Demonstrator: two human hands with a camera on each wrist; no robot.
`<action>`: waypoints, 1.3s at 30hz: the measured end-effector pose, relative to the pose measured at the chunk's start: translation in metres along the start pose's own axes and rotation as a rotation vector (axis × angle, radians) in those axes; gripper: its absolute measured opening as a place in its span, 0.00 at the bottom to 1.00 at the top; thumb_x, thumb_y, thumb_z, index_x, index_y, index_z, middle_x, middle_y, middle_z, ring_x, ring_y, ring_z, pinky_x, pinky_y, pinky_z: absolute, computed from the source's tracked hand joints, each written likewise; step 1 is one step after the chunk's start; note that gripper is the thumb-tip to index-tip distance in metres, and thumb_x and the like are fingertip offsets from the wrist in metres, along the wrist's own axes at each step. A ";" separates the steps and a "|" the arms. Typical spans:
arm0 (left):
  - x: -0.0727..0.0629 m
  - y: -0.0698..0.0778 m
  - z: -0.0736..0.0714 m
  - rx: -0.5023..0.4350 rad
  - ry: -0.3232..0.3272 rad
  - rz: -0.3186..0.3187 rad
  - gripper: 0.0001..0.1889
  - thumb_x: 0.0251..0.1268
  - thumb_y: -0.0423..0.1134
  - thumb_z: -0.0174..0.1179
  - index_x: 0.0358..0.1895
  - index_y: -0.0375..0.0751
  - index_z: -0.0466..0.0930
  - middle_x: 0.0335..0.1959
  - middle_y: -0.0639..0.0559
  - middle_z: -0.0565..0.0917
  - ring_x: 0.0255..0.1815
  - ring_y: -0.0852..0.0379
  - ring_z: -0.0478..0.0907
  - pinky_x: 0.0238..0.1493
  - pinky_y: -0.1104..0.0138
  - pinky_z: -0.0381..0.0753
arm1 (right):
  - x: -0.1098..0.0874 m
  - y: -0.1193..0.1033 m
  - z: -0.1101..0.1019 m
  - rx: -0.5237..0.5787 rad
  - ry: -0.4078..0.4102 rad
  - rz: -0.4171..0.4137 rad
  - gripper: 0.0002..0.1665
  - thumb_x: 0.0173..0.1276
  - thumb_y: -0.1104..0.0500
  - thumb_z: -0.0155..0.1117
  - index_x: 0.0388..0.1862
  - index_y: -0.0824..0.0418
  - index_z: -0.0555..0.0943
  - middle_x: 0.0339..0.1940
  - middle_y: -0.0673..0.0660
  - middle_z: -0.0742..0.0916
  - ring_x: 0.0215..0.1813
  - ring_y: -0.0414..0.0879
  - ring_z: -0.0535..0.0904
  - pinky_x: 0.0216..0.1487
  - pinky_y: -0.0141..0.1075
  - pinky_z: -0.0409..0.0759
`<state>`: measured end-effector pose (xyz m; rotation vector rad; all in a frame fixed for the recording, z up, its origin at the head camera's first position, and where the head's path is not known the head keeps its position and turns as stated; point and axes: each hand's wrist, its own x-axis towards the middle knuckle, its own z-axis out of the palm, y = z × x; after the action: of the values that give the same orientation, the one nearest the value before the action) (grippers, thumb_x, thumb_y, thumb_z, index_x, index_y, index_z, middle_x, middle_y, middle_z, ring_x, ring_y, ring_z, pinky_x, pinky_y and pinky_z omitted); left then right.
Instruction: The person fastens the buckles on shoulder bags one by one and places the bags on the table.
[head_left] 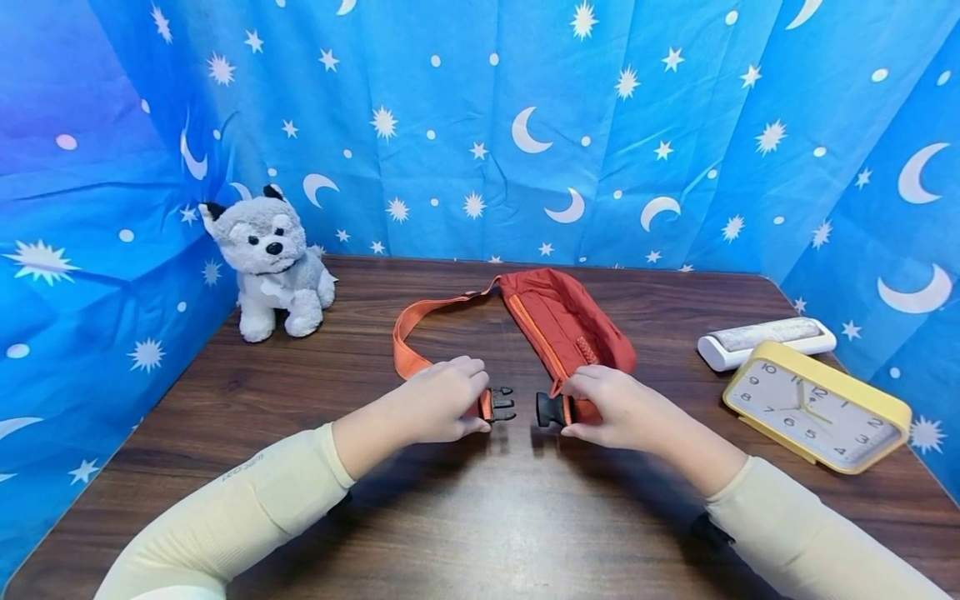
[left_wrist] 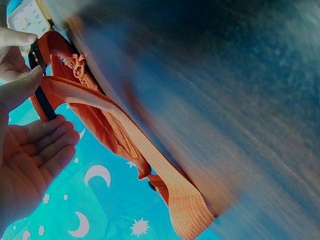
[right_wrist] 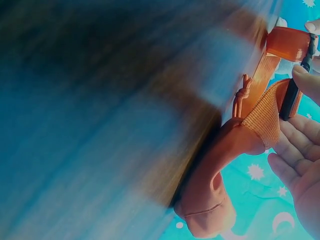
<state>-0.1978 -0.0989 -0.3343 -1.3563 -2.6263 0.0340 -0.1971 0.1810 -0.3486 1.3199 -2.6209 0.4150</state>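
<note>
A red waist bag [head_left: 566, 321] lies on the table, its orange strap [head_left: 412, 325] looping out to the left. My left hand [head_left: 446, 400] pinches the strap end at the black pronged buckle half [head_left: 502, 404]. Opposite it, my right hand [head_left: 618, 408] pinches the black socket half [head_left: 551, 410] beside the bag's lower end. A small gap separates the two buckle halves, which face each other. In the left wrist view, the thumb and fingertips grip the buckle half [left_wrist: 45, 102]; the right wrist view shows the socket half [right_wrist: 290, 97] between thumb and fingers.
A grey and white plush dog [head_left: 273, 262] sits at the back left. At the right, a yellow alarm clock [head_left: 817, 408] leans near a white oblong case [head_left: 765, 340]. Behind the wooden table [head_left: 480, 533] hangs a blue star-and-moon curtain [head_left: 465, 92].
</note>
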 end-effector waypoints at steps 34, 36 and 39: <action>0.004 0.003 0.002 0.008 -0.013 0.013 0.20 0.55 0.54 0.65 0.36 0.40 0.75 0.34 0.52 0.73 0.36 0.56 0.71 0.37 0.61 0.74 | 0.003 -0.003 0.003 -0.016 0.036 -0.028 0.21 0.51 0.49 0.75 0.38 0.60 0.79 0.32 0.49 0.78 0.33 0.39 0.70 0.33 0.34 0.72; 0.004 0.003 0.002 0.007 -0.012 0.012 0.20 0.55 0.54 0.65 0.37 0.40 0.76 0.35 0.52 0.73 0.37 0.55 0.71 0.37 0.61 0.74 | 0.003 -0.002 0.004 -0.016 0.046 -0.042 0.21 0.51 0.50 0.75 0.38 0.60 0.79 0.32 0.49 0.78 0.33 0.39 0.70 0.33 0.34 0.72; 0.005 0.003 0.002 0.011 -0.011 0.009 0.21 0.55 0.54 0.65 0.37 0.40 0.76 0.36 0.51 0.74 0.38 0.55 0.71 0.38 0.61 0.75 | 0.004 -0.002 0.004 -0.018 0.054 -0.054 0.21 0.51 0.50 0.75 0.38 0.60 0.79 0.32 0.49 0.78 0.33 0.39 0.70 0.33 0.34 0.72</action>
<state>-0.1983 -0.0926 -0.3357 -1.3684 -2.6257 0.0568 -0.1979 0.1749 -0.3510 1.3517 -2.5328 0.4116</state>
